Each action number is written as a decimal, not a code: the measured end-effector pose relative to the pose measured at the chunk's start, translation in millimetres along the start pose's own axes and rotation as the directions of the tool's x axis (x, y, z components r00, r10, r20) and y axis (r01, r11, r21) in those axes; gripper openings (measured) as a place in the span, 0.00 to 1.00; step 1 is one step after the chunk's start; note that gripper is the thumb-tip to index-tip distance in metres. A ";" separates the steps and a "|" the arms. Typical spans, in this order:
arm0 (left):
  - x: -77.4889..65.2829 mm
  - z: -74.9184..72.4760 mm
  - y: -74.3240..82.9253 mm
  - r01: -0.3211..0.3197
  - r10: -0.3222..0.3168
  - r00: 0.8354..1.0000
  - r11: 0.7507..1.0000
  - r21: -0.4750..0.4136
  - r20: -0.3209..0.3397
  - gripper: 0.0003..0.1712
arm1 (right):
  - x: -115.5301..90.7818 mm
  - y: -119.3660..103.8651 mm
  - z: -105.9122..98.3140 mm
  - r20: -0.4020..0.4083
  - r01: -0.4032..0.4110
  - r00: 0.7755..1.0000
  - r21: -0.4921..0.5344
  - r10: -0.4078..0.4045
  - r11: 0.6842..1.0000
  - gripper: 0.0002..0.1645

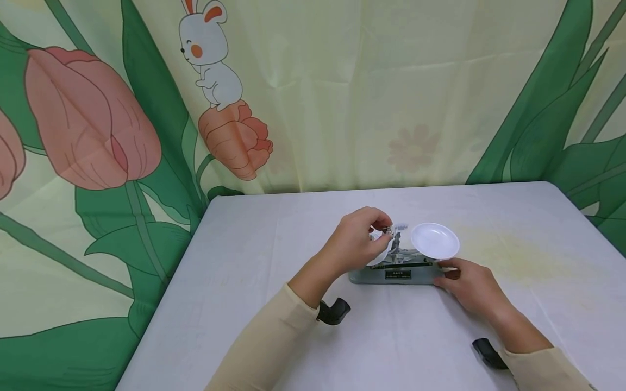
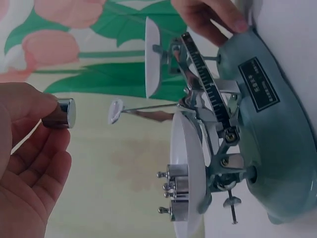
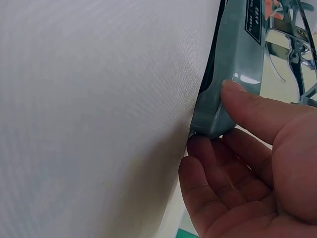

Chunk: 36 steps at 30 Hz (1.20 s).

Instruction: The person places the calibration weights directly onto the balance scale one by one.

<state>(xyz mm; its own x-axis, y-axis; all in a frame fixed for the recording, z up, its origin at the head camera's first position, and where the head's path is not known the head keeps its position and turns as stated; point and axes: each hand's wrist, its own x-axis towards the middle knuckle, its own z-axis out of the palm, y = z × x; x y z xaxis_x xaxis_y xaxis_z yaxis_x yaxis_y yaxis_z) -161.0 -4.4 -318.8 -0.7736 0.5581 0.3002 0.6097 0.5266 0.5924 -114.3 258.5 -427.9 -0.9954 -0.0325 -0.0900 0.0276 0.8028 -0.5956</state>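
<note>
A balance scale with a grey-green base [image 1: 359,277] stands on the table. Between thumb and fingers, my left hand [image 1: 359,239] pinches a shiny metal cylindrical weight [image 2: 60,114], held above the scale's left pan [image 2: 182,131] and apart from it. Several knobbed metal weights [image 2: 178,193] stand on that pan. The right pan [image 1: 435,240] is white, and nothing lies on it. My right hand [image 1: 471,285] grips the right end of the base, its thumb [image 3: 242,101] on the front face and its fingers round the end.
A white cloth covers the table [image 1: 274,250], whose far edge meets a curtain [image 1: 332,98] printed with tulips and a rabbit. Between the pans rise the scale's beam [image 2: 208,82] and pointer parts. Black wrist cameras [image 1: 335,312] sit at both cuffs.
</note>
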 end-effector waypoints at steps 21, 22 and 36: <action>44.5 25.2 22.2 -0.061 0.049 0.992 0.993 0.099 0.120 0.08 | 0.1 1.5 -0.1 -0.016 0.023 1.000 -0.009 -0.023 1.000 0.31; 46.0 26.1 22.7 -0.061 0.048 0.991 0.993 0.102 0.126 0.08 | 0.1 1.5 0.1 -0.017 0.026 0.999 -0.011 -0.027 1.000 0.30; 67.1 42.0 30.5 -0.073 0.011 0.968 0.968 0.239 0.251 0.09 | -1.2 4.0 -0.2 -0.039 0.067 0.997 -0.015 -0.068 0.998 0.28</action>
<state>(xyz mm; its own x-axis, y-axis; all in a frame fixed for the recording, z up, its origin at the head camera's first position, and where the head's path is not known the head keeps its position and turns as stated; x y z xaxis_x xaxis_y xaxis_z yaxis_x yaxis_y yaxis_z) -187.0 76.0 -311.9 -0.6988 0.7068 0.1098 0.6881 0.6223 0.3731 -113.0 261.9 -430.0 -0.9978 -0.0638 -0.0185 -0.0407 0.8079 -0.5879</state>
